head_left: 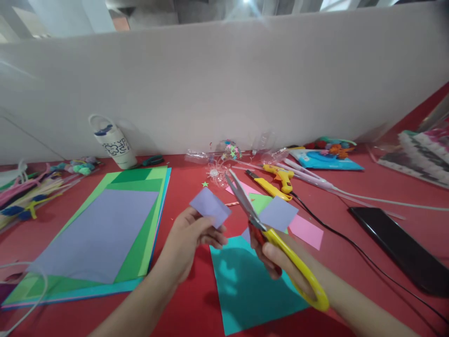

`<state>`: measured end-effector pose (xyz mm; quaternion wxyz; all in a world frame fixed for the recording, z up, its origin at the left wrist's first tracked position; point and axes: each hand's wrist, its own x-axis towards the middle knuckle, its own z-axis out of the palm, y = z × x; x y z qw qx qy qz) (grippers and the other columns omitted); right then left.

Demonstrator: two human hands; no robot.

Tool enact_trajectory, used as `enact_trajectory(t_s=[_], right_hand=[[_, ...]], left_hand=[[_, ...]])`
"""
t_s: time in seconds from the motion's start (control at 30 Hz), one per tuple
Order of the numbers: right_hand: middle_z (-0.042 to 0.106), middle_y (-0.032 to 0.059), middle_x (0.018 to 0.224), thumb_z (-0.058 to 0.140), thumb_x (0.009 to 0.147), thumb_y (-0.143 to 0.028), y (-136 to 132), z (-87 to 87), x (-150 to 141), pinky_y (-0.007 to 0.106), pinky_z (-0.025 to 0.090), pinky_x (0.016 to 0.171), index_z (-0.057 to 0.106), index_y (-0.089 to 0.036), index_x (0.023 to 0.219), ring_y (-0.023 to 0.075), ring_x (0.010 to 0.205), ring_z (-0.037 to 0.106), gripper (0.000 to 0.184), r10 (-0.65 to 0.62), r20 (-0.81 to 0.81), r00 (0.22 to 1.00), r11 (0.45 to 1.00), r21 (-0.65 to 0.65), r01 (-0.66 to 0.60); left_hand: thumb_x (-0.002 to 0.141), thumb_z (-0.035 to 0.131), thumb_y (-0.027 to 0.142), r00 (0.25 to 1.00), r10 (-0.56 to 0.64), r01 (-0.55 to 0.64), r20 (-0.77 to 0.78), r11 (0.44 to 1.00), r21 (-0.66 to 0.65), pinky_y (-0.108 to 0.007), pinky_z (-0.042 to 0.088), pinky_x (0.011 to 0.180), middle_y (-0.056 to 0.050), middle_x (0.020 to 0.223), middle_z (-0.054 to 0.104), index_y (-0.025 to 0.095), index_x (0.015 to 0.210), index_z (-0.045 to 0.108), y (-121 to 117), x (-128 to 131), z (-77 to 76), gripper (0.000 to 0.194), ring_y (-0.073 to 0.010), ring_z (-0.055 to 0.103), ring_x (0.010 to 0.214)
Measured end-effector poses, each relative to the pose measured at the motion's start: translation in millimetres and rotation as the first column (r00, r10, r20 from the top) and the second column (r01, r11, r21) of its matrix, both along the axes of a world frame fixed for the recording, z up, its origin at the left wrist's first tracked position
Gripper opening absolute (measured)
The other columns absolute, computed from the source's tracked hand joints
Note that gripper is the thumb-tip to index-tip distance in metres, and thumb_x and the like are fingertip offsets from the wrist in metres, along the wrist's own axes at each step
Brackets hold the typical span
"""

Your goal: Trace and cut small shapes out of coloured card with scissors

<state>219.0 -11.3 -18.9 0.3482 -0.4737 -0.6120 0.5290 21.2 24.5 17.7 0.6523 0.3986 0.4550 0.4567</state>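
Between the thumb and fingers of my left hand (191, 234) is a small purple piece of paper (209, 206), held up above the table. My right hand (268, 255) grips a pair of scissors (257, 222) with yellow and red handles. The blades point up and to the left, slightly parted, a short way right of the paper and apart from it. Below both hands lies a teal sheet (242, 290). Just behind the scissors are cut pieces of purple paper (280, 214), green paper (260, 202) and pink paper (307, 231).
A stack of coloured sheets (101, 229) covers the left side of the red table. Behind stand a white tumbler (114, 146), a yellow glue gun (280, 175) and a yellow utility knife (270, 187). At right lies a black phone (400, 248), with a cable (336, 234) beside it.
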Motion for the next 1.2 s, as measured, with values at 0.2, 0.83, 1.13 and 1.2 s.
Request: enact_trajectory(t_s=[0.2, 0.83, 1.13, 1.2], right_hand=[[0.043, -0.0045, 0.064, 0.049, 0.083, -0.060, -1, -6.0, 5, 0.020, 0.032, 0.043, 0.046, -0.021, 0.080, 0.0087, 0.049, 0.036, 0.040, 0.208, 0.032, 0.978, 0.978, -0.037, -0.207], [0.039, -0.0048, 0.056, 0.054, 0.075, -0.070, -4, -44.5, 2, 0.022, 0.028, 0.039, 0.049, -0.021, 0.082, 0.0107, 0.047, 0.034, 0.050, 0.200, 0.016, 0.980, 0.976, -0.088, -0.197], [0.034, -0.0065, 0.058, 0.046, 0.074, -0.077, -10, -8.5, -5, 0.021, 0.025, 0.040, 0.045, -0.020, 0.080, 0.0081, 0.046, 0.029, 0.057, 0.223, 0.008, 0.975, 0.972, -0.078, -0.221], [0.034, -0.0065, 0.058, 0.045, 0.075, -0.077, -10, -2.1, -6, 0.021, 0.026, 0.040, 0.044, -0.020, 0.078, 0.0082, 0.047, 0.029, 0.057, 0.228, 0.004, 0.974, 0.971, -0.076, -0.227]], left_hand=[[0.072, 0.066, 0.017, 1.000, 0.024, -0.025, 0.009, 0.991, 0.128, -0.016, 0.042, 0.042, 0.001, 0.057, 0.065, 0.015, 0.075, 0.061, 16, -14, 25.0, 0.006, -0.0071, 0.056, 0.043], [0.071, 0.066, 0.016, 0.981, -0.091, 0.113, -0.173, 0.986, 0.124, -0.018, 0.048, 0.045, 0.001, 0.050, 0.064, 0.014, 0.066, 0.062, 11, -11, 33.7, 0.007, -0.0098, 0.060, 0.044], [0.071, 0.062, 0.014, 0.981, -0.081, 0.104, -0.177, 0.987, 0.125, -0.016, 0.043, 0.040, 0.004, 0.053, 0.062, 0.016, 0.066, 0.063, 10, -12, 30.7, 0.005, -0.0058, 0.053, 0.039], [0.071, 0.061, 0.013, 0.979, -0.092, 0.116, -0.182, 0.985, 0.130, -0.015, 0.042, 0.040, 0.004, 0.054, 0.061, 0.016, 0.067, 0.063, 9, -12, 30.6, 0.005, -0.0054, 0.053, 0.040]])
